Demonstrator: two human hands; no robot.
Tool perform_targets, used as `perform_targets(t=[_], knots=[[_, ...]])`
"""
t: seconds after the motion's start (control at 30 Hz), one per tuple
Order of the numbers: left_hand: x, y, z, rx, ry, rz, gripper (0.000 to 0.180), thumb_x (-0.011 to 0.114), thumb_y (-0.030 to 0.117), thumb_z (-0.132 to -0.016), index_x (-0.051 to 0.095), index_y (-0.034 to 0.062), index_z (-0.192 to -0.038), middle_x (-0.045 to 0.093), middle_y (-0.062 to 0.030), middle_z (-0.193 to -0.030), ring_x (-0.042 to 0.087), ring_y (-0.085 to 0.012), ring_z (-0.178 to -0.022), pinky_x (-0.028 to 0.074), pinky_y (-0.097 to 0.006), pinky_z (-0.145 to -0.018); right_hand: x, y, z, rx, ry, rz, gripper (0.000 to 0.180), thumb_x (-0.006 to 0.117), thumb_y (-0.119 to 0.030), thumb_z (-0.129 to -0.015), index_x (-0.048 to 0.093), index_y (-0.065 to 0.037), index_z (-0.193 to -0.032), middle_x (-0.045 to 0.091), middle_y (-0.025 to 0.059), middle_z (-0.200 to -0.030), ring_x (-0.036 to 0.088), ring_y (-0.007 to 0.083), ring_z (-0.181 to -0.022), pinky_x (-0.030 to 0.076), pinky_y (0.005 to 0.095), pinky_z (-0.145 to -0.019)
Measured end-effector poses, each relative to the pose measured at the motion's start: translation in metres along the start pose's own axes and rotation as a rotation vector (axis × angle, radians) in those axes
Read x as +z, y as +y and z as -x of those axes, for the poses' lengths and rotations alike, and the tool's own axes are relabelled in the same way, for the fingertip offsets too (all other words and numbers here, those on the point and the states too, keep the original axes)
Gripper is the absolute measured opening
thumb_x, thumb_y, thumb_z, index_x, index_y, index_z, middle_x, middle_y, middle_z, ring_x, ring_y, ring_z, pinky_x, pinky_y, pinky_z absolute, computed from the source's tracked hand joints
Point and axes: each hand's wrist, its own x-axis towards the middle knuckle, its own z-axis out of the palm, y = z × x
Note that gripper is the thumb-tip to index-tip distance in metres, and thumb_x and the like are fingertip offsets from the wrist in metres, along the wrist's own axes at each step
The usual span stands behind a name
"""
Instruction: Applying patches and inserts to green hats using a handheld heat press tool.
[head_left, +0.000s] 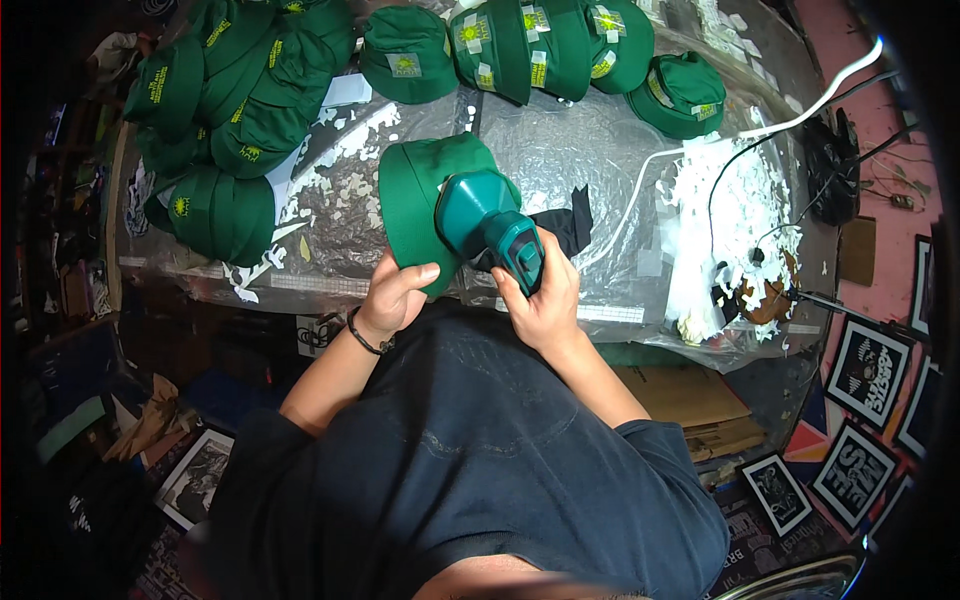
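Note:
My left hand [393, 296] grips the brim edge of a green cap [420, 185] that lies on the plastic-covered table [560, 150]. In my right hand [540, 295] is the handle of a teal hand-held tool [490, 222] with a wide funnel-shaped head, and that head presses against the cap's crown. A black piece of cloth [565, 225] lies just right of the tool, partly under it.
Piles of green caps with yellow prints sit at the back left [235, 90] and along the back [545, 45]. White paper scraps [735, 215] heap at the right, crossed by a white cable [780, 120] and black wires. Framed pictures [865, 370] lean on the floor at the right.

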Motion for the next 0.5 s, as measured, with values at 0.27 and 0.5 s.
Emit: perform_targets(t=[0.27,0.5], knots=[[-0.007,0.003,-0.001,0.002,-0.019,-0.019,0.071,0.061,0.009,-0.083,0.033,-0.0006,-0.148,0.046,-0.0139,-0.144,0.042,-0.0276,-0.137,0.029,-0.043,-0.117,0.004,-0.003,0.0,0.041,-0.03,0.003,0.044,0.075,-0.021,-0.084,0.056,0.002,-0.116,0.066,0.022,-0.092,0.068,0.0412,-0.084,0.054,0.0416,-0.072],[-0.042,-0.017,0.013,-0.023,-0.061,0.195,0.063,0.057,0.019,-0.088,0.039,0.0003,-0.145,0.052,-0.0123,-0.141,0.049,-0.0261,-0.132,0.036,-0.041,-0.113,0.013,0.003,0.015,0.053,-0.069,0.089,0.039,0.076,-0.021,-0.083,0.057,0.0,-0.11,0.065,0.0235,-0.086,0.066,0.0439,-0.079,0.053,0.045,-0.067]])
